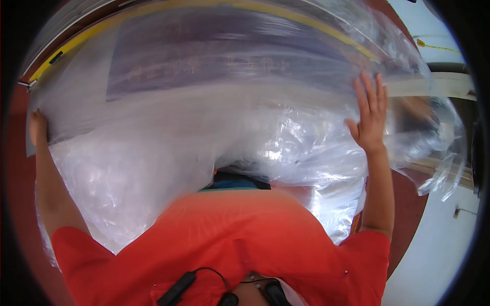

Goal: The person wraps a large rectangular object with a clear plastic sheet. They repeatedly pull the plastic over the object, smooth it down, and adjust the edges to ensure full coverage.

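Note:
A wide sheet of clear plastic film (178, 117) is spread in front of me, wrinkled and shiny toward the near side. Beneath it at the far side shows a dark bluish-purple panel (214, 48) with faint printing. At the sheet's left edge my left hand (38, 127) is closed with its fingers bent round the edge; its fingertips are partly hidden. My right hand (371, 115) lies flat on the film at the right, fingers stretched up and apart, holding nothing. Loose film (439, 178) hangs in folds beyond my right hand.
A yellow strip (92, 34) runs along the far edge of the work surface. At the far right a yellow tape measure (438, 47) lies on a white surface. A pale beam (451, 84) and reddish-brown floor (411, 196) show on the right.

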### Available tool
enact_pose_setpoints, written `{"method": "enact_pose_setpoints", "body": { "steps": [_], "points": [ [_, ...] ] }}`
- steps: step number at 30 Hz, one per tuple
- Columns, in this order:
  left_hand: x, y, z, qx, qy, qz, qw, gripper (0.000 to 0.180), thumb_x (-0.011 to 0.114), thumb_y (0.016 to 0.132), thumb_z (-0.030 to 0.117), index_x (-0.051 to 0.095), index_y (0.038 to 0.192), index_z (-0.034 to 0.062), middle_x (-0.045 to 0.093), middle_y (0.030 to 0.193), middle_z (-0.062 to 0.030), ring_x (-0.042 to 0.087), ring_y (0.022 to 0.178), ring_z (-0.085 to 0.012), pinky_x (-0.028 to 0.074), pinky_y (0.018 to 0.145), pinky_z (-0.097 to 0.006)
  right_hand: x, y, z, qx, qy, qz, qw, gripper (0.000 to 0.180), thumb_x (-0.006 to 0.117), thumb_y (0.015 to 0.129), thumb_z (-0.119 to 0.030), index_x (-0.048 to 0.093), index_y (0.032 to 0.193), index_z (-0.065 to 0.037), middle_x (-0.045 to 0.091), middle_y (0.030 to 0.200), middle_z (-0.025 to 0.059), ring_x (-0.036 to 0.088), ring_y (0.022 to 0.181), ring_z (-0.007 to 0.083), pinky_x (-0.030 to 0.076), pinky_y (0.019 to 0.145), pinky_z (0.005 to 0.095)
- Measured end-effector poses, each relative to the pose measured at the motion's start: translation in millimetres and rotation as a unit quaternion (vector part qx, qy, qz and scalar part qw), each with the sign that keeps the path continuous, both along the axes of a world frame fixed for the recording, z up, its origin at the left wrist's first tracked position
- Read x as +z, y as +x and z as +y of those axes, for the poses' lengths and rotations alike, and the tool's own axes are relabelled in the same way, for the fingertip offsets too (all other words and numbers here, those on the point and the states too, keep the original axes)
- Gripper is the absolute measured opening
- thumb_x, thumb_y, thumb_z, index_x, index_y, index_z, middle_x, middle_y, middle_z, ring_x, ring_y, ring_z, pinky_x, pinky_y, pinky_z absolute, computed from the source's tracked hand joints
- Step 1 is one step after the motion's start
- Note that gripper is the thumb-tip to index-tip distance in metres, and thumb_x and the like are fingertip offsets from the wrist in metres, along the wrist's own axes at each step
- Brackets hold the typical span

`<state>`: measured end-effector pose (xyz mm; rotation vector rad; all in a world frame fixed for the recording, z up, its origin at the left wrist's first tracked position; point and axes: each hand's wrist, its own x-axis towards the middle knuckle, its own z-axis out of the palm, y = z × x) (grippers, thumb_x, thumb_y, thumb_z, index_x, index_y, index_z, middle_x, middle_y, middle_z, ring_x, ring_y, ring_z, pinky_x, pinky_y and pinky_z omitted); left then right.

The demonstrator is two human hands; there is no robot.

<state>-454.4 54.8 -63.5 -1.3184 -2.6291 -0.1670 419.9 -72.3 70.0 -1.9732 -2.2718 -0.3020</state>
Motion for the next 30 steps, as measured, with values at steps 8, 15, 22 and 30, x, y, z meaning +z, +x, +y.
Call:
{"method": "enact_pose_setpoints", "body": {
  "steps": [8, 15, 22, 30],
  "points": [
    [18, 45, -17, -0.018, 0.02, -0.008, 1.0, 0.039, 0.03, 0.083, 0.037, 0.048, 0.091, 0.0044, 0.052, 0.091, -0.0186, 0.047, 0.085, -0.0377, 0.037, 0.07, -0.041, -66, 64, 36, -0.076, 0.046, -0.039, 0.995, 0.06, 0.028, 0.081, -0.049, 0.027, 0.123, -0.006, 0.03, 0.124, 0.0165, 0.025, 0.117, 0.029, 0.021, 0.095, 0.0367],
    [17, 58, -14, -0.058, 0.041, -0.023, 0.997, 0.042, 0.035, 0.082, 0.043, 0.05, 0.093, 0.005, 0.054, 0.089, -0.0161, 0.05, 0.085, -0.0328, 0.038, 0.071, -0.037, -69, 39, 78, -0.13, 0.015, 0.054, 0.99, 0.057, 0.035, 0.081, -0.042, 0.028, 0.121, -0.002, 0.027, 0.126, 0.0134, 0.021, 0.119, 0.0274, 0.016, 0.096, 0.0404],
    [48, 39, -58, -0.047, 0.168, -0.47, 0.865, 0.046, 0.037, 0.082, 0.039, 0.044, 0.11, 0.0034, 0.05, 0.104, -0.0102, 0.046, 0.097, -0.0225, 0.032, 0.084, -0.032, -70, -80, 79, 0.072, 0.032, 0.015, 0.997, 0.04, 0.048, 0.078, -0.028, 0.044, 0.11, -0.006, 0.041, 0.115, 0.0093, 0.035, 0.11, 0.0251, 0.02, 0.093, 0.0412],
    [117, -3, -163, -0.204, 0.218, -0.618, 0.727, 0.05, 0.04, 0.083, 0.033, 0.033, 0.118, -0.0021, 0.034, 0.121, -0.0095, 0.029, 0.113, -0.0203, 0.018, 0.095, -0.032, -76, -68, 119, -0.014, 0.107, 0.215, 0.971, 0.014, 0.059, 0.07, -0.023, 0.058, 0.076, -0.01, 0.053, 0.07, 0.0047, 0.048, 0.07, 0.0215, 0.038, 0.065, 0.0329]
  ]
}}
